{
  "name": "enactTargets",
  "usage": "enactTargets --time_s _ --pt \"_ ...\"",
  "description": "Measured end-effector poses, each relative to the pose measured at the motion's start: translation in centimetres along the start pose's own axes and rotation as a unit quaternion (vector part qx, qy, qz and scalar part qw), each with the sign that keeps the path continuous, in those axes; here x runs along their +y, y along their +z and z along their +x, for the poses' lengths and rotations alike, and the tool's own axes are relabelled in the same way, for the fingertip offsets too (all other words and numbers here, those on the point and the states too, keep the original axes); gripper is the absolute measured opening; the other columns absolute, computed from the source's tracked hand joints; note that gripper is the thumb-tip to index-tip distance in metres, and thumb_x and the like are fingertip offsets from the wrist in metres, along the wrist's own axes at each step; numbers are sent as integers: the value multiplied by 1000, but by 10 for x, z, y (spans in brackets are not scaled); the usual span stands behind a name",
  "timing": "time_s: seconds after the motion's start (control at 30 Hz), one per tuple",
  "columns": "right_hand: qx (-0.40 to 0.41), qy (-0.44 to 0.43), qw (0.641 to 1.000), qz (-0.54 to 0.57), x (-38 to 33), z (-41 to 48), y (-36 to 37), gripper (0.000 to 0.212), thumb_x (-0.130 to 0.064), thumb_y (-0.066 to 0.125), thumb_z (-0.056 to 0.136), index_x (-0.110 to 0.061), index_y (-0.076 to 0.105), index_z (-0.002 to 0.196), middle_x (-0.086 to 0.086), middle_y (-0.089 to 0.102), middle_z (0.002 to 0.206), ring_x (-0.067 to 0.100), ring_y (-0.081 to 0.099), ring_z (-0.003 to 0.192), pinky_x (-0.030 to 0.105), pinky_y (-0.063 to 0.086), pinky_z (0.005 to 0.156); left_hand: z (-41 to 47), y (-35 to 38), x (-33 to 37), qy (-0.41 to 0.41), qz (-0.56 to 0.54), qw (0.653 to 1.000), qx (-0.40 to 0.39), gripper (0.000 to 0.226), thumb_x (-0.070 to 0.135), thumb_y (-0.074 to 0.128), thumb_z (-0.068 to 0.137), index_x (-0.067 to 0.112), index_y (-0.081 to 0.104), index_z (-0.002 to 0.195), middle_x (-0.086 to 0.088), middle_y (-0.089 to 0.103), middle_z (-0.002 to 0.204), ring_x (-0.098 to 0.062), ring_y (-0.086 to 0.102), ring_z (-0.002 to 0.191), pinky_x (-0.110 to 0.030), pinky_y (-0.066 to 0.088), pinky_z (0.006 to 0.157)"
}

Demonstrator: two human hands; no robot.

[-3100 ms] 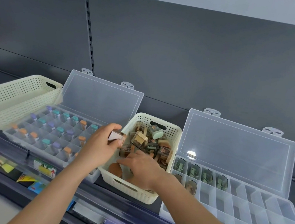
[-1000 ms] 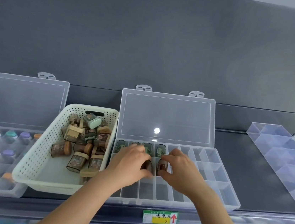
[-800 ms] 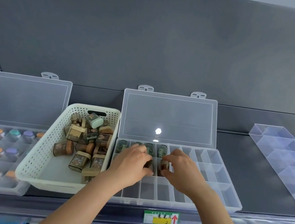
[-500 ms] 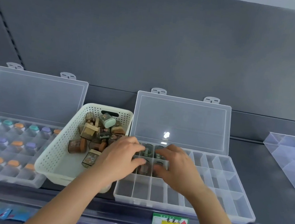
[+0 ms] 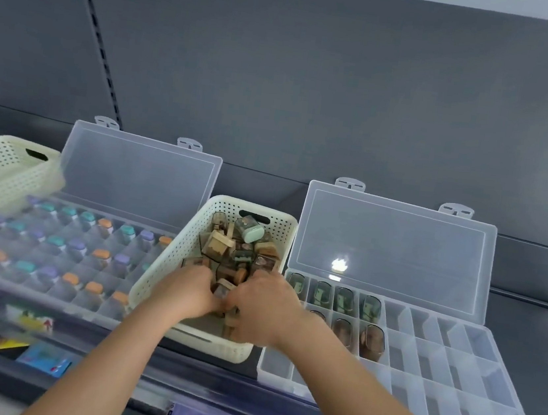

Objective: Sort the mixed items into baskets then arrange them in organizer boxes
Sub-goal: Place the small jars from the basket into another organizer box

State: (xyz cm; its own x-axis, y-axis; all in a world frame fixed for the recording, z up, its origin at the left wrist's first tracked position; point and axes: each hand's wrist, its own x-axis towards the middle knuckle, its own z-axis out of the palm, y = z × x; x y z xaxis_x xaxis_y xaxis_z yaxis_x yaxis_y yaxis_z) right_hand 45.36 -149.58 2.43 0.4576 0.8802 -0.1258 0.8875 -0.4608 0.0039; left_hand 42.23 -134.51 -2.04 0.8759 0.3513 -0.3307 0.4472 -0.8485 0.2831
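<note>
Grey panelling (image 5: pixel 314 91) is seen behind a cream basket (image 5: pixel 169 263) of small items (image 5: pixel 222 247), set between the left organizer box (image 5: pixel 138 177) and right organizer box (image 5: pixel 451 384) (lids raised); left hand (image 5: pixel 186 291) and right hand (image 5: pixel 263 307) are sunk into the pile, fingers curled. Whether anything is gripped cannot be told.

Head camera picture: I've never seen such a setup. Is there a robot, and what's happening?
No robot here: a person wears one camera on the head, looking down at their bare hands. On a shelf stands a basket of small tins, a clear box on each side. The right box has tins in some compartments; the left box holds capped bottles. The left hand and right hand reach into the basket; whether they grip a tin is hidden.
</note>
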Motion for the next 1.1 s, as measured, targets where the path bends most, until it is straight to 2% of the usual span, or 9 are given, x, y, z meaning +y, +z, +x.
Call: enactTargets --time_s 0.2,0.37,0.43,0.53,0.6,0.73,0.83,0.93,1.1 --pt "-66 -1 997 35 0 10 -1 13 -20 55 85 -8 56 81 8 58 85 28 56 81 36 51 72 -1 -3 -9 7 -100 995 14 29 35 77 69 24 55 84 6 60 89 -12 56 78 -29 45 68" --pt "52 32 978 201 9 -1 -9 28 -28 67 78 -10 54 96 5 57 93 22 52 82 30 43 68 -7 -11 -15 57 -152 981 104 25 23 74 78 28 62 100 8 58 105 -9 55 91 -27 43 76" --pt "114 68 958 253 15 -11 -10 35 -31 68 79 -14 52 106 1 58 93 20 53 79 27 39 65 -14 -15 -13 88 -169 970 154 31 24 70 82 33 59 110 17 53 109 -4 50 98 -24 41 80" --pt "160 103 917 350 25 -26 -4 51 -29 61 88 -28 42 135 -5 57 107 14 55 88 25 45 76 -26 -22 -5 142 -219 946 191 29 29 69 83 45 53 102 30 52 101 3 53 92 -18 43 74" --pt "155 115 874 445 30 -36 0 57 -25 56 92 -39 33 142 -2 56 119 16 58 98 32 49 89 -32 -24 3 172 -280 928 175 28 27 70 83 45 57 100 24 58 101 -5 62 86 -30 53 78" --pt "171 117 800 563 33 -54 4 53 -11 56 91 -48 47 129 1 58 119 18 61 103 36 53 90 -44 -24 17 220 -292 923 117 47 19 73 81 55 55 106 23 57 107 -11 63 74 -38 56 74" --pt "214 151 768 585 37 -70 8 38 -7 63 85 -38 60 105 -2 69 98 20 68 84 28 58 67 -49 -22 26 251 -253 930 86 53 16 71 82 56 52 112 23 54 111 -9 61 74 -32 54 72" --pt "233 191 777 553 45 -83 14 30 -8 68 80 -31 61 98 -7 68 92 15 68 81 24 57 65 -56 -20 37 267 -186 941 95 48 26 70 83 50 51 119 31 50 99 1 56 78 -20 48 68" --pt "200 193 875 397 48 -94 23 43 -21 66 82 -35 56 122 -20 50 98 6 54 91 18 48 82 -64 -13 55 279 -97 949 114 48 39 68 83 40 46 126 31 44 97 9 46 76 -12 35 68"
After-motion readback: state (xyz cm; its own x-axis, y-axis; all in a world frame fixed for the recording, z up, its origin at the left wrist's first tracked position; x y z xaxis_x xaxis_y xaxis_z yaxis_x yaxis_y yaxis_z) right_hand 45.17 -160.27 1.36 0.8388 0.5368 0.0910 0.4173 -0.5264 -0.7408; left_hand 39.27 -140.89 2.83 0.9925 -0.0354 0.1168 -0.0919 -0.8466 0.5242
